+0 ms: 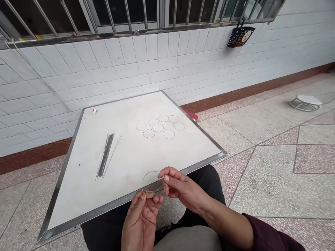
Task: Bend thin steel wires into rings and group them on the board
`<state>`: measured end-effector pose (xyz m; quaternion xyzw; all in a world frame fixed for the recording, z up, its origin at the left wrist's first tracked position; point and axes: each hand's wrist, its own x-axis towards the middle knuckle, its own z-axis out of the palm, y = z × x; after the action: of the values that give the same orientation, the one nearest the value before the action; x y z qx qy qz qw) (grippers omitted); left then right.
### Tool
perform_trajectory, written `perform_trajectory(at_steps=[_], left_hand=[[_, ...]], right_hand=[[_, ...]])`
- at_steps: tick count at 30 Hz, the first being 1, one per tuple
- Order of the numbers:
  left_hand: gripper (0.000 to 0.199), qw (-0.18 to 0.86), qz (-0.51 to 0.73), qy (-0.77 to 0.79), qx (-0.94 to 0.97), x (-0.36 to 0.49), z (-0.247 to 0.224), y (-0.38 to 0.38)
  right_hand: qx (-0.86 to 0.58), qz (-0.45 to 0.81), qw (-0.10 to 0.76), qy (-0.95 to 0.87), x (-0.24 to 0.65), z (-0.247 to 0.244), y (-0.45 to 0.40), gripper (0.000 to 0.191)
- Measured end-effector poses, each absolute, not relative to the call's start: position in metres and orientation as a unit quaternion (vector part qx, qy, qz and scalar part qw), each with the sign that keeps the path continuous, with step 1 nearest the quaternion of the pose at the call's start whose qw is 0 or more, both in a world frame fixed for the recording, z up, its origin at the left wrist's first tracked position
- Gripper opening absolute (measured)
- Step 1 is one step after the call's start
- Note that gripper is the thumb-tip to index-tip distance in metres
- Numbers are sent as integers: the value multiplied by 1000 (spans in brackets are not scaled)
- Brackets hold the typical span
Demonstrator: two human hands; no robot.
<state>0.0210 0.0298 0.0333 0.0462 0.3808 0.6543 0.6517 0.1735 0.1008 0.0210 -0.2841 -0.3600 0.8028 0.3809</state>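
A thin wire [147,175], bent into an arch, spans between my two hands at the table's front edge. My left hand [142,214], palm up, pinches one end between thumb and fingers. Around one of its fingers is what looks like a tan band [149,194]. My right hand [180,184] holds the wire's other end between thumb and index finger, its other fingers curled. On the white table [125,153] lie several thin wire rings [169,134], some overlapping. Left of them rests a bundle of straight dark wires [105,157], with a few loose ones beside it.
A small white-and-red object [94,111] sits near the table's far left corner. The table has a metal rim and stands by a white tiled wall [146,69] with barred windows. A black basket [240,36] hangs there. A low round stool [306,103] stands to the right.
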Motion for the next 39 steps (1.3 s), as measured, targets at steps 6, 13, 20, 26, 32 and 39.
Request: perform_trajectory(at_steps=[6, 13, 20, 26, 32, 39], left_hand=[[14, 651, 646, 395, 55, 22, 27, 31], [15, 647, 650, 395, 46, 22, 28, 31], [13, 673, 607, 414, 82, 17, 31, 29], [14, 695, 533, 435, 208, 12, 35, 26], [21, 710, 479, 443, 263, 9, 40, 23], [20, 725, 456, 439, 274, 7, 43, 26]], right_hand=[[-302, 778, 399, -380, 172, 16, 102, 35], [-310, 755, 386, -430, 176, 15, 105, 43], [-314, 556, 410, -652, 198, 37, 134, 24], [-118, 371, 342, -855, 192, 66, 142, 14], [-60, 286, 275, -916, 185, 72, 137, 16], [-24, 255, 221, -941, 183, 78, 138, 23]])
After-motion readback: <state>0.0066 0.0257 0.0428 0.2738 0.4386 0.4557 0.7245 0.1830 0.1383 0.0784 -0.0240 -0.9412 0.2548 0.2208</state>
